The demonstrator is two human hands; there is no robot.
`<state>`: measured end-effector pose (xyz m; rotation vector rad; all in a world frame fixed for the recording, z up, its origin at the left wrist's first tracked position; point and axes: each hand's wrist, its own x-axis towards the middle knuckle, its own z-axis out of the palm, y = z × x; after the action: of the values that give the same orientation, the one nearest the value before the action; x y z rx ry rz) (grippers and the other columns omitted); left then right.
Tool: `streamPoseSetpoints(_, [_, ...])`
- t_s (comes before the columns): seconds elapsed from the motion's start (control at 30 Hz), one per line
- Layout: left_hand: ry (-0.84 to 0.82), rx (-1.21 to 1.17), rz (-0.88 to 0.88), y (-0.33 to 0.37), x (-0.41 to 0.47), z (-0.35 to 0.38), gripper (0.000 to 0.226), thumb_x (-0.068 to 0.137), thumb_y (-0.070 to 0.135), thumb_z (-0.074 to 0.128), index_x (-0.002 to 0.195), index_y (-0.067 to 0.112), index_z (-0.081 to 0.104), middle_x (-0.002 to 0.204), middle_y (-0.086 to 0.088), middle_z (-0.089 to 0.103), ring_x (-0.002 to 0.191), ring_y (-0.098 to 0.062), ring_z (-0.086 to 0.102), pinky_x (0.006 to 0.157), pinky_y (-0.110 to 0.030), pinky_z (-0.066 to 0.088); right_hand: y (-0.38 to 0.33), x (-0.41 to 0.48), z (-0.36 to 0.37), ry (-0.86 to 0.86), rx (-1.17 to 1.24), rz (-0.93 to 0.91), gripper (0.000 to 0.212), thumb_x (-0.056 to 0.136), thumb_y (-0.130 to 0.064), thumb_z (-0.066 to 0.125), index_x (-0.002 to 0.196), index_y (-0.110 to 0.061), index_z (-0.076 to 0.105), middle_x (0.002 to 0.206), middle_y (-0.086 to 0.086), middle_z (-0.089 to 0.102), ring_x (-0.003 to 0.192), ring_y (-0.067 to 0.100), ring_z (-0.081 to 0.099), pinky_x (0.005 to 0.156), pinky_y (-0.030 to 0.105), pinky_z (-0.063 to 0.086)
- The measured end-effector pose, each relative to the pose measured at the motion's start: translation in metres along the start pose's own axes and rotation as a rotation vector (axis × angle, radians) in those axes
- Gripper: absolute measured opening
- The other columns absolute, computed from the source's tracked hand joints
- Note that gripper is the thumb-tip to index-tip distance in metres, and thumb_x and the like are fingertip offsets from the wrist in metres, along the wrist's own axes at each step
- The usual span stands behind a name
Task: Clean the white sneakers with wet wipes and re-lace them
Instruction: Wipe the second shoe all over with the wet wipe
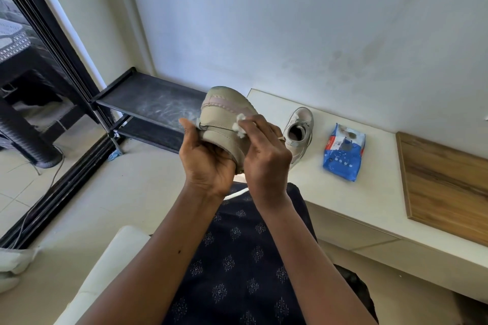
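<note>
Here: sneaker held in the air, wipe on its side

The left hand (pixel 208 158) grips the sneaker (pixel 224 111) from beneath at the heel end. Its thumb lies up along the near side and the other fingers wrap round the shoe, mostly out of sight. The toe points away and upward, toward the wall. The right hand (pixel 266 158) pinches a crumpled white wipe (pixel 240 125) between curled fingers (pixel 260 126) and holds it against the sneaker's side panel, just below a pale pink stripe. The sneaker hangs in the air above the person's lap, to the left of the surface (pixel 369 192) and not touching it.

The second sneaker (pixel 299 126) stands upright on the surface to the right of the hands, its opening facing the camera; the right hand hides its near edge. A blue pack (pixel 343 153) lies flat near it, further right and not touching it. A wooden board (pixel 446 187) rests at the right end of the surface, apart from the pack. A black rack (pixel 153 103) stands on the floor against the wall, left of the surface and behind the held sneaker. A dark patterned garment (pixel 237 258) covers the lap below the forearms.
</note>
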<state>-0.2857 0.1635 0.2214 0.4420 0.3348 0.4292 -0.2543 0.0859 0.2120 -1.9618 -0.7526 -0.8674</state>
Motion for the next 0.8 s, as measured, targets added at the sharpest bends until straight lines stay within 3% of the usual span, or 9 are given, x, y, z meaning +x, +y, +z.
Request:
streamPoseSetpoints(0.17, [-0.046,-0.035,0.081,0.001,0.002,-0.002,0.078,0.092,0.064,0.026,0.096,0.002,0.072,0.095,-0.015,0.071,0.094,-0.027,0.068,0.091,-0.043,0.052,0.018,-0.005,0.000,-0.046,-0.017,0.193,0.036,0.073,0.016,0.050,0.099,0.002,0.070,0.088,0.009,0.069,0.079,0.027,0.064,0.072,0.031,0.054])
streamPoseSetpoints(0.27, [-0.096,0.021,0.089,0.004,0.000,0.001,0.083,0.075,0.066,0.052,0.120,-0.003,0.058,0.111,-0.020,0.065,0.109,-0.034,0.061,0.098,-0.050,0.047,0.010,-0.003,0.003,-0.086,-0.030,0.231,0.030,0.077,0.007,0.050,0.098,0.002,0.070,0.088,0.009,0.070,0.079,0.028,0.065,0.071,0.036,0.057])
streamPoseSetpoints(0.33, [-0.099,0.086,0.091,0.003,0.001,-0.003,0.092,0.060,0.063,0.067,0.124,-0.002,0.054,0.112,-0.021,0.064,0.108,-0.033,0.061,0.094,-0.047,0.050,0.000,-0.003,0.006,-0.089,-0.018,0.206,0.027,0.082,-0.001,0.047,0.096,-0.001,0.070,0.088,0.007,0.070,0.082,0.024,0.063,0.070,0.036,0.056])
streamPoseSetpoints(0.4, [-0.118,0.160,0.098,0.002,0.001,-0.008,0.096,0.058,0.065,0.071,0.125,-0.001,0.053,0.109,-0.018,0.065,0.103,-0.029,0.063,0.092,-0.040,0.052,-0.009,-0.003,0.006,-0.081,0.001,0.158,0.023,0.081,0.001,0.051,0.092,-0.003,0.070,0.087,0.005,0.071,0.081,0.022,0.062,0.067,0.034,0.055])
streamPoseSetpoints(0.47, [-0.119,0.218,0.101,0.001,0.001,-0.009,0.092,0.068,0.071,0.059,0.125,0.000,0.053,0.106,-0.014,0.065,0.101,-0.025,0.063,0.094,-0.037,0.051,-0.016,0.002,0.005,-0.062,0.029,0.105,0.020,0.079,0.004,0.054,0.089,-0.003,0.071,0.085,0.004,0.071,0.077,0.023,0.062,0.065,0.032,0.054])
streamPoseSetpoints(0.53, [-0.118,0.256,0.090,-0.004,0.001,-0.009,0.085,0.081,0.075,0.029,0.120,0.004,0.056,0.105,-0.011,0.066,0.104,-0.023,0.062,0.098,-0.035,0.047,-0.023,0.013,0.005,-0.045,0.062,0.063,0.023,0.082,0.000,0.050,0.091,-0.002,0.071,0.087,0.006,0.071,0.078,0.025,0.064,0.068,0.032,0.053])
streamPoseSetpoints(0.6, [-0.115,0.285,0.065,-0.011,0.001,-0.010,0.081,0.086,0.070,0.013,0.116,0.010,0.058,0.103,-0.008,0.067,0.104,-0.020,0.062,0.095,-0.031,0.047,-0.027,0.026,0.005,-0.064,0.056,0.016,0.027,0.082,-0.004,0.047,0.093,-0.001,0.071,0.088,0.008,0.071,0.080,0.028,0.064,0.073,0.030,0.050])
streamPoseSetpoints(0.7, [-0.095,0.311,0.020,-0.016,-0.003,-0.008,0.076,0.083,0.067,0.016,0.115,0.013,0.058,0.098,-0.006,0.064,0.092,-0.015,0.064,0.076,-0.024,0.051,-0.027,0.042,0.007,-0.152,-0.013,-0.029,0.038,0.078,-0.009,0.035,0.092,-0.001,0.070,0.084,0.008,0.067,0.079,0.030,0.059,0.073,0.025,0.040])
streamPoseSetpoints(0.8, [-0.111,0.271,-0.022,-0.013,-0.003,-0.007,0.073,0.088,0.066,0.013,0.114,0.014,0.058,0.092,-0.003,0.068,0.086,-0.014,0.066,0.069,-0.023,0.053,-0.019,0.047,0.004,-0.128,-0.049,-0.020,0.042,0.073,-0.008,0.030,0.087,0.000,0.069,0.082,0.010,0.065,0.077,0.032,0.057,0.072,0.025,0.037])
